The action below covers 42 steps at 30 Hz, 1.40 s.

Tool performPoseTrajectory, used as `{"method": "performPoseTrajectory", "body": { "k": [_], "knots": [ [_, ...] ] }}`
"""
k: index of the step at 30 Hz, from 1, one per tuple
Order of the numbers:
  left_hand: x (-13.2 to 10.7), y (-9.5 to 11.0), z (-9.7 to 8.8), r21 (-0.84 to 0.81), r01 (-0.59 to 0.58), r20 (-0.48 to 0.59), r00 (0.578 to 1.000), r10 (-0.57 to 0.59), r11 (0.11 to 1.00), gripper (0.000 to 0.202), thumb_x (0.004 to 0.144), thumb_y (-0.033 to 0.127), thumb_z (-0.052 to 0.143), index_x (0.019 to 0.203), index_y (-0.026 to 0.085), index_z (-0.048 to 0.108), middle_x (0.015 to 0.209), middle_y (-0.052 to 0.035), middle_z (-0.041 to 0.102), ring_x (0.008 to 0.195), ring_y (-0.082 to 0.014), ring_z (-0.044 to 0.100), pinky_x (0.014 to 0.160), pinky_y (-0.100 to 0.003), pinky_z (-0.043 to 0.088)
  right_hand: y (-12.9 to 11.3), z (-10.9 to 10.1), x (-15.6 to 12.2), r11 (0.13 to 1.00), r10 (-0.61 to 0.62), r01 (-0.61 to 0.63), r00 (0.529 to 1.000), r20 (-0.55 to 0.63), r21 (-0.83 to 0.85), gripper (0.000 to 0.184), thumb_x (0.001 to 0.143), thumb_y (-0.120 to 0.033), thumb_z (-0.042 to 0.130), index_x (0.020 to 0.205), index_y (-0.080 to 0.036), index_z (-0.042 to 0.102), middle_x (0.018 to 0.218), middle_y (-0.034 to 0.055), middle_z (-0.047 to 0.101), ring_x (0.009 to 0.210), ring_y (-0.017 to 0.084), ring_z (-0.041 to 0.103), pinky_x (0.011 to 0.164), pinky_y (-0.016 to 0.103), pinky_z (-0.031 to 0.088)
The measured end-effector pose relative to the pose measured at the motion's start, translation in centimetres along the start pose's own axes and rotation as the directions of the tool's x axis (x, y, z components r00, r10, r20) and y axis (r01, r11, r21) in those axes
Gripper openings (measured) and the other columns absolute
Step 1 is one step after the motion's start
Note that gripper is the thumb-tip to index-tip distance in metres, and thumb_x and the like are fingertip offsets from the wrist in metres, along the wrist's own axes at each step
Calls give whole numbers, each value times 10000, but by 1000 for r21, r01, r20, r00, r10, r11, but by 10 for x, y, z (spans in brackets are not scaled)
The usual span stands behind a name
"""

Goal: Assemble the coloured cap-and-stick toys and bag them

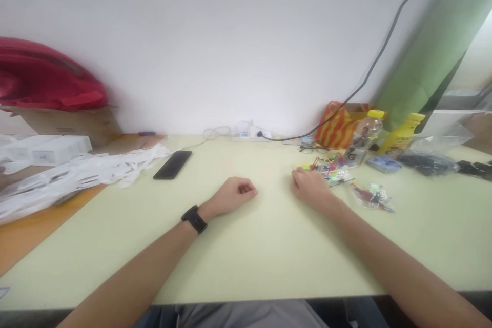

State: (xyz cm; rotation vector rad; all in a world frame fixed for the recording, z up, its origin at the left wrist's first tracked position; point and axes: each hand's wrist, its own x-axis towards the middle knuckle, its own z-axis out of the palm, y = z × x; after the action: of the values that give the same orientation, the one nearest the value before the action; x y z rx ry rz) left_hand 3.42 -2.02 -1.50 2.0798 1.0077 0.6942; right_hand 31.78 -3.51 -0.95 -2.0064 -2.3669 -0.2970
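My left hand (233,195) rests on the pale table, its fingers loosely curled toward the thumb, and nothing shows in the hollow between them. A black watch (195,219) is on that wrist. My right hand (309,186) lies closed on the table, knuckles up; whatever may be inside its fingers is hidden. Just beyond it is a pile of small colourful pieces in clear packets (333,166). Another clear packet with red and blue pieces (372,196) lies to the right of that hand. Both hands are apart from each other.
A black phone (172,165) lies left, beside white strips (88,174). Behind are a power strip (246,136) with a dark cable, and glasses (314,149). At right stand a striped bag (333,125), a clear bottle (365,136) and a yellow bottle (402,136).
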Motion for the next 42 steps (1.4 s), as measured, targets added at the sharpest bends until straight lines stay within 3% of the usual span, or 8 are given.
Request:
{"method": "performPoseTrajectory", "body": {
  "k": [6,14,17,22,26,32,38,42],
  "knots": [
    [-1,2,6,131,-111,-66,991,121,985,282,1007,306,507,1062,204,765,1004,-73,728,804,-190,634,738,-310,508,5,5,-5,969,8,4,999,-45,246,209,984,-281,543,969,-150,705,987,129,731,898,249,678,738,321,436],
    [-18,34,17,52,-231,8,973,231,972,453,1080,431,459,1506,283,510,1506,-79,552,1391,-245,509,1204,-417,392,-48,-10,-32,411,-406,479,858,-315,775,294,1069,-351,485,1270,-202,638,1280,120,687,1176,252,620,1024,394,486],
    [-23,44,23,105,-308,82,950,300,946,443,1057,456,517,1459,276,557,1482,-76,580,1369,-252,535,1201,-413,404,-61,-16,-39,297,-522,525,789,-325,798,271,1061,-275,454,1228,-199,653,1282,112,687,1174,244,626,1018,393,510],
    [-22,47,29,289,-373,137,928,347,882,442,1037,506,537,1389,247,597,1301,-89,692,1191,-261,650,1065,-406,501,-70,-8,-40,289,-585,570,741,-329,770,356,869,-109,594,1194,-220,686,1253,89,702,1194,258,624,1024,404,521],
    [-17,39,35,442,-473,160,877,452,762,567,971,655,570,1296,192,612,1139,-111,742,1048,-280,704,928,-393,545,-71,-8,-45,214,-568,432,785,-248,876,208,839,-240,741,1038,-194,706,1148,87,705,1146,279,629,1035,432,513],
    [-16,32,46,663,-538,139,772,620,520,298,1097,268,334,1255,118,538,792,-58,720,648,-209,689,518,-302,423,-71,-11,-51,-292,-562,-192,827,-5,937,562,800,-658,782,1104,-206,644,1179,84,666,1141,256,635,1019,437,511],
    [-18,40,38,545,-461,152,876,458,700,103,988,276,519,1052,197,532,785,-3,710,577,-152,640,490,-259,354,-77,-14,-47,-101,-412,-80,911,31,992,453,851,-601,757,871,-149,730,858,53,733,791,188,673,725,303,520],
    [-19,43,31,451,-427,155,902,403,784,77,958,278,530,961,212,491,699,34,648,520,-134,567,498,-249,325,-72,-18,-51,150,-365,98,930,-37,984,441,934,-526,668,685,-165,623,551,-38,549,499,98,463,488,235,322]
  ]
}}
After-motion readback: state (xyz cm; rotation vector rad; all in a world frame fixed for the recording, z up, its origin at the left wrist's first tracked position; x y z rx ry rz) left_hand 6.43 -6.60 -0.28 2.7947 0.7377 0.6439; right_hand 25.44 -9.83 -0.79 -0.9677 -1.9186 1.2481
